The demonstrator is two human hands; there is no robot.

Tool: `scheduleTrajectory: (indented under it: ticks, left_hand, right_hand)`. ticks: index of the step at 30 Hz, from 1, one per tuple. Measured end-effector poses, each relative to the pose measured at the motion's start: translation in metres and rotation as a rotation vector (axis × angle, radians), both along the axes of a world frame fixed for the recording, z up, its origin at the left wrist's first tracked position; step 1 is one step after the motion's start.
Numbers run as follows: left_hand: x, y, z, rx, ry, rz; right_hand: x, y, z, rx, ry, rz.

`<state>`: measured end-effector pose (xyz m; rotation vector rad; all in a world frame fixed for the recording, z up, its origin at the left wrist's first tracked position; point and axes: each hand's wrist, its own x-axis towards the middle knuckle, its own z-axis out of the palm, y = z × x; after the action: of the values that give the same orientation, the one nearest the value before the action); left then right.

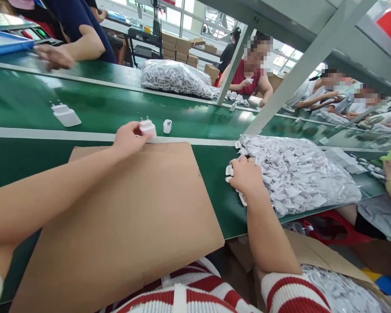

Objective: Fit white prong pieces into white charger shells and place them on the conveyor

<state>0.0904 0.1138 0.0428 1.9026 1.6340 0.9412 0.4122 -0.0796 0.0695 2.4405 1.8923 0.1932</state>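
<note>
My left hand (128, 141) pinches a white charger plug (148, 128) with two prongs, just over the far edge of a brown cardboard sheet (140, 195). A small white plug housing (167, 126) stands on the green belt (111, 113) to the right of it. Farther left on the belt lies another white charger plug (66, 115), prongs pointing away. My right hand (246, 174) is at the left end of a clear bag (299, 174) full of small white plastic parts. Its fingers curl down among loose parts there, and the fingertips are partly hidden.
Slanted grey frame posts (280, 82) rise beyond the bag. Across the belt, a co-worker's hand (57, 56) is blurred, near a blue tray (6, 43). Another full bag (177, 76) lies on the far side. An open carton (342, 282) of bagged parts stands below right.
</note>
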Motion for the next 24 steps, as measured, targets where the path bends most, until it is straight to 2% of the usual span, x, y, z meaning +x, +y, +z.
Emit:
scheduleTrajectory:
  ticks: [3,5,7,9,11,13,16,18,20,22,24]
  left_hand:
    - [-0.005,0.051,-0.001,-0.019,0.077,0.109]
    - [-0.004,0.067,-0.003,-0.055,0.106,0.148]
    - [0.000,0.070,-0.004,-0.035,0.126,0.236]
    - [0.008,0.063,-0.005,0.139,0.161,0.303]
    - [0.019,0.055,-0.006,0.355,0.244,0.239]
    - [0.030,0.053,-0.008,0.408,0.363,0.115]
    - [0.042,0.064,-0.011,0.188,0.504,0.071]
    - [0.045,0.073,-0.012,0.065,0.503,0.071]
    - [0.046,0.074,-0.011,0.052,0.427,0.046]
    - [0.046,0.061,-0.007,0.104,0.328,-0.015]
    - [0.043,0.033,-0.001,0.129,0.231,-0.111]
  right_hand:
    - [0.015,0.002,-0.004,-0.127,-0.024,-0.094]
    - [0.017,0.008,-0.011,-0.109,-0.004,-0.117]
    - [0.016,0.015,-0.017,-0.085,0.021,-0.096]
    - [0.013,0.021,-0.021,-0.072,0.055,-0.054]
    - [0.011,0.027,-0.024,-0.073,0.093,-0.027]
    - [0.010,0.031,-0.026,-0.045,0.177,-0.008]
    - [0.005,0.031,-0.028,0.134,0.486,0.068]
    - [-0.001,0.028,-0.027,0.243,0.825,0.150]
    - [-0.009,0.024,-0.023,0.233,1.192,0.223]
    - [-0.019,0.021,-0.015,0.151,1.453,0.282]
    - [-0.029,0.022,-0.005,0.104,1.519,0.339]
